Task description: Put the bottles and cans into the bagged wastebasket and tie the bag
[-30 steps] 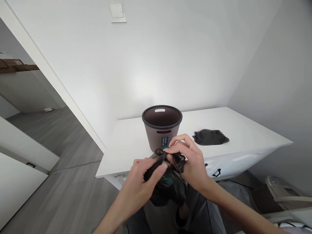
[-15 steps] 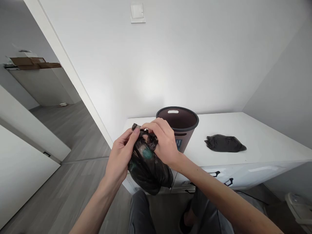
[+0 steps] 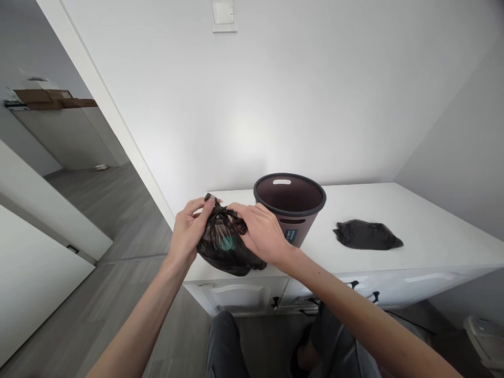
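A filled black garbage bag [image 3: 232, 257], thin enough that something green shows through, is at the left front of the white cabinet top [image 3: 315, 257]. My left hand [image 3: 189, 226] pinches one end of its gathered neck between thumb and fingers. On the other side of the neck, my right hand [image 3: 262, 231] grips another twisted end of the plastic. The neck looks knotted or bunched between both hands. Just behind my right hand stands a brown trash can [image 3: 311, 218] with a dark rim, upright, its visible inside bare of any liner.
A folded black plastic bag [image 3: 368, 234] lies on the cabinet top to the right. The cabinet has black drawer handles [image 3: 275, 303] along its front. A wall with a light switch [image 3: 223, 13] rises behind; a doorway opens at left.
Both hands have shifted left and the garbage bag has risen, from hanging over the cabinet's front edge to being at the cabinet top. Its neck is drawn tighter.
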A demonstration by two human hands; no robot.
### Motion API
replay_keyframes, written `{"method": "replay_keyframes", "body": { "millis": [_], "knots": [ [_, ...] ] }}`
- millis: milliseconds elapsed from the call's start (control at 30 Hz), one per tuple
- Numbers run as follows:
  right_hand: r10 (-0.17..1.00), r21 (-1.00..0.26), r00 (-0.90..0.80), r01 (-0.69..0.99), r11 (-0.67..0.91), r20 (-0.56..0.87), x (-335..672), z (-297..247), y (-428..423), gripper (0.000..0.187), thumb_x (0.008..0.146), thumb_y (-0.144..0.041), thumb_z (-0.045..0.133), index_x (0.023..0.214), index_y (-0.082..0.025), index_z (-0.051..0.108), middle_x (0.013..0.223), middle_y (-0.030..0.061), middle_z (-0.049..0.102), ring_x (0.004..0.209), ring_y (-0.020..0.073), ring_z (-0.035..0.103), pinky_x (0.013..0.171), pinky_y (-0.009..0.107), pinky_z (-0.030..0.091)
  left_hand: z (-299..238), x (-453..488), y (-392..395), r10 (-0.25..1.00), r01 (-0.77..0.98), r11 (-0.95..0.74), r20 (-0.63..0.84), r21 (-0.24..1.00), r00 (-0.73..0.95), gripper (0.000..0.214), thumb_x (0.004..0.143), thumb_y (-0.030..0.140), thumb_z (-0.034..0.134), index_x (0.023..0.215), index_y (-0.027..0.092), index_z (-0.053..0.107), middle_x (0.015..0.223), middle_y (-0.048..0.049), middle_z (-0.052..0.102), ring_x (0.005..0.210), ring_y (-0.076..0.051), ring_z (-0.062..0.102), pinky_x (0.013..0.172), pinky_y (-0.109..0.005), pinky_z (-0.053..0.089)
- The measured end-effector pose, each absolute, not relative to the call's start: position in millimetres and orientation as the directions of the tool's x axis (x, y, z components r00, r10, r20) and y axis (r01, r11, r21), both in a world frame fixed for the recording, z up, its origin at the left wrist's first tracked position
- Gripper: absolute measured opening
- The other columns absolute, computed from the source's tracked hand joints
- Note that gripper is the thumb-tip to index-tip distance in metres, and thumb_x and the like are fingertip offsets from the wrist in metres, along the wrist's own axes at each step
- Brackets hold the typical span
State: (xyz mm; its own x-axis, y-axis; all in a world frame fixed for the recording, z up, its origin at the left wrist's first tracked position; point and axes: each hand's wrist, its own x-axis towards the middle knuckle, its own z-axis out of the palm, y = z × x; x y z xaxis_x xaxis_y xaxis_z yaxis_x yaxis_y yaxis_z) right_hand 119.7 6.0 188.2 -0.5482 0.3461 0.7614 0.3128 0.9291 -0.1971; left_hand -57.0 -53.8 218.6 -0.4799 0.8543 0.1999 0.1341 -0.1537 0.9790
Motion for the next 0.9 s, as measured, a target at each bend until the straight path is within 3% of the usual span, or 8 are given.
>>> {"method": "replay_keyframes", "body": {
  "millis": [233,333,500,767,900],
  "knots": [
    [0.352,-0.142,-0.539,0.392,0.909,0.765,135.5,160.2,-1.2,0.029,0.097,-0.009,0.047,0.117,-0.017,0.067,0.076,0.0034,0.069,0.071,0.0186,0.06,0.071,0.029,0.041,199.7,-107.3,-41.3,0.812,0.307,-0.096,0.253,0.947,-0.526,0.048,0.079,0.067,0.077,0.09,0.02,0.079,0.113,-0.0087,0.077,0.127,-0.029,0.056,0.11,-0.037,0.036],
    [0.403,-0.162,-0.476,0.469,0.868,0.782,144.3,145.6,-1.8,0.029,0.1,-0.011,0.047,0.115,-0.018,0.071,0.075,0.0036,0.073,0.07,0.0165,0.064,0.066,0.027,0.041,191.0,-115.6,-42.9,0.812,0.274,-0.08,0.222,0.958,-0.539,0.051,0.078,0.069,0.076,0.091,0.02,0.079,0.116,-0.0095,0.076,0.124,-0.029,0.056,0.104,-0.037,0.039],
    [0.486,-0.226,-0.447,0.517,0.826,0.751,155.2,133.3,-4.6,0.042,0.098,-0.004,0.046,0.127,-0.02,0.071,0.093,0.0042,0.082,0.076,0.013,0.071,0.062,0.023,0.042,187.4,-115.8,-44.4,0.798,0.257,-0.11,0.24,0.96,-0.553,0.049,0.077,0.068,0.077,0.091,0.021,0.079,0.117,-0.0083,0.076,0.113,-0.025,0.058,0.091,-0.031,0.044],
    [0.527,-0.331,-0.286,0.522,0.786,0.8,168.3,121.3,-37.6,0.04,0.103,-0.01,0.044,0.131,-0.018,0.071,0.071,0.0013,0.075,0.058,0.0125,0.065,0.059,0.025,0.045,205.9,-92.5,-56.1,0.715,0.26,-0.234,0.347,0.937,-0.607,0.044,0.082,0.064,0.075,0.087,0.02,0.077,0.11,-0.0074,0.074,0.102,-0.021,0.061,0.086,-0.03,0.049],
    [0.582,-0.424,-0.342,0.437,0.793,0.737,178.3,116.8,-49.1,0.033,0.106,-0.017,0.046,0.129,-0.017,0.069,0.076,0.003,0.076,0.062,0.0138,0.07,0.062,0.024,0.048,227.6,-67.9,-74.2,0.766,0.28,-0.287,0.395,0.916,-0.508,0.042,0.086,0.063,0.072,0.085,0.021,0.075,0.101,-0.0065,0.072,0.091,-0.02,0.062,0.085,-0.031,0.051]
  ]
}}
